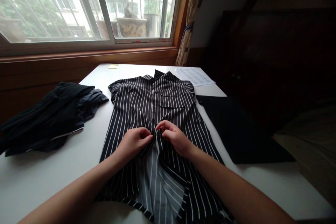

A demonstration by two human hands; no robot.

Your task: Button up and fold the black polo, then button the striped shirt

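A black shirt with white stripes (pixel 133 112) lies front up on the white table, collar at the far end. Its upper front is closed, while the lower front hangs apart and shows the greyish inside of the back. My left hand (pixel 136 140) pinches the left front edge near the middle. Close beside it, my right hand (pixel 174 138) has its thumb and forefinger bent at the other front edge, with the fingers curled on the cloth. Any button between the fingertips is hidden.
Dark crumpled clothes (pixel 60 112) lie on the left of the white table (pixel 89 168). A flat black cloth (pixel 236 129) hangs over the right edge. Printed sheets (pixel 195 76) lie at the far right, below a window (pixel 105 7) and a tied curtain (pixel 190 21).
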